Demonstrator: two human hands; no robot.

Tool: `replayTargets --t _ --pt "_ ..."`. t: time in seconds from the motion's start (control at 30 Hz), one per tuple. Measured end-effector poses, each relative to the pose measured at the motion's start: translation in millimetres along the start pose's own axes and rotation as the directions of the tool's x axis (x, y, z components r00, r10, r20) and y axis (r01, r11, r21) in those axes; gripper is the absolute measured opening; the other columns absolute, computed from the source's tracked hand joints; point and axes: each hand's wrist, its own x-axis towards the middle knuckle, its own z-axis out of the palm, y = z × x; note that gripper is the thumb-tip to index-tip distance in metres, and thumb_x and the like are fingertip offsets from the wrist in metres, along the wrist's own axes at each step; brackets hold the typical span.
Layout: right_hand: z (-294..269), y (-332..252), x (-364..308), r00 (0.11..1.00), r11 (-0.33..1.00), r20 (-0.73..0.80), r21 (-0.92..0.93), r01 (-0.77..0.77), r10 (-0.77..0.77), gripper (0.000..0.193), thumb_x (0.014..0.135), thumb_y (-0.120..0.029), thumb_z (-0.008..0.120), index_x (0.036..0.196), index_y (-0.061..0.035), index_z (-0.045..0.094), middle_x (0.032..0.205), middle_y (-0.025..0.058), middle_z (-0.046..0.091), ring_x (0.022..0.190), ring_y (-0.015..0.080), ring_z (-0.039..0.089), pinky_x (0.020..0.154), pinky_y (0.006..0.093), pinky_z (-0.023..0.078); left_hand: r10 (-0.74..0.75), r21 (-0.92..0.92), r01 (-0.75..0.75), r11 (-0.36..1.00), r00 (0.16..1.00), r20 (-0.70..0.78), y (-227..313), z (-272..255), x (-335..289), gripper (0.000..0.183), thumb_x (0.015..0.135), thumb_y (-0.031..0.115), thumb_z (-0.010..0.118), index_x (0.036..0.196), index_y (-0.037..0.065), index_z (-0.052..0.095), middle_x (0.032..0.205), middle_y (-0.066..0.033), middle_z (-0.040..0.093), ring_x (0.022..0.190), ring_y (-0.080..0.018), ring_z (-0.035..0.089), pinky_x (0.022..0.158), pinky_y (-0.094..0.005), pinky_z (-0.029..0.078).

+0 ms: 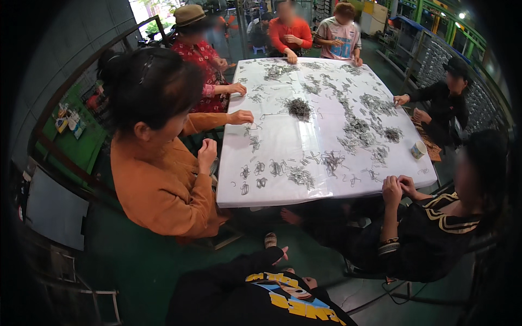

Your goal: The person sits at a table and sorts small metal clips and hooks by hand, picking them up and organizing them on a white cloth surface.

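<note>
My left hand is low in front of my black shirt, away from the table. Its fingers look apart, and I see nothing in it. Only a small part of my right hand shows beside the shirt's print; its fingers are mostly hidden. Beyond my hands stands a table with a white cover. Many small bent wire pieces lie spread over it, with a dense dark heap near the middle and a smaller one to the right. Neither of my hands touches them.
Several people sit or stand around the table, hands at its edges. A person in orange is close on my left, one in black on my right. A paper cup stands at the right edge. Green floor lies below.
</note>
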Motion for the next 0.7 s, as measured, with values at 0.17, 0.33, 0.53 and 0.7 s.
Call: replayTargets --t 0.17,0.33,0.53,0.7 --pt "-15.3 7.9 -11.6 0.954 0.971 -0.189 0.084 -0.222 0.234 0.03 0.077 -0.027 0.059 0.08 0.0022 0.063 0.066 0.0123 0.062 0.062 0.0187 0.06 0.057 0.0318 0.047 0.213 0.072 -0.203 0.977 0.96 -0.18 41.6 6.3 -10.5 0.037 0.083 0.042 0.05 0.066 0.009 0.05 0.051 -0.0024 0.048 0.045 -0.0102 0.045 0.046 -0.0274 0.037" --pt "-30.3 -16.4 -2.2 0.854 0.838 -0.099 0.279 -0.468 0.51 0.029 0.077 -0.026 0.059 0.074 0.0025 0.062 0.059 0.0119 0.059 0.056 0.0199 0.058 0.053 0.0324 0.046 0.314 0.277 -0.231 0.933 0.898 -0.307 173.4 -0.8 -28.3 0.037 0.08 0.029 0.061 0.052 0.009 0.046 0.047 -0.0006 0.046 0.043 -0.0066 0.041 0.043 -0.0268 0.034" --pt "-29.0 -58.5 59.0 0.956 0.993 -0.282 0.103 -0.053 0.081 0.026 0.076 -0.025 0.059 0.076 0.0011 0.061 0.06 0.0134 0.058 0.061 0.0154 0.058 0.056 0.0301 0.045 0.392 0.216 -0.334 0.917 0.853 -0.345 243.3 -34.1 46.5 0.03 0.077 0.023 0.065 0.058 0.007 0.048 0.048 0.005 0.041 0.048 -0.0035 0.034 0.043 -0.0246 0.031" --pt "-71.2 -157.1 116.8 0.929 0.986 -0.367 0.134 0.102 -0.046 0.02 0.077 -0.019 0.057 0.084 -0.0006 0.062 0.071 0.0109 0.062 0.063 0.0177 0.059 0.06 0.0302 0.046 0.804 0.603 -0.57 0.558 0.552 -0.222 275.4 -64.5 89.6 0.02 0.068 0.017 0.071 0.076 0.006 0.056 0.066 -0.0037 0.051 0.061 -0.0149 0.051 0.056 -0.0278 0.043"
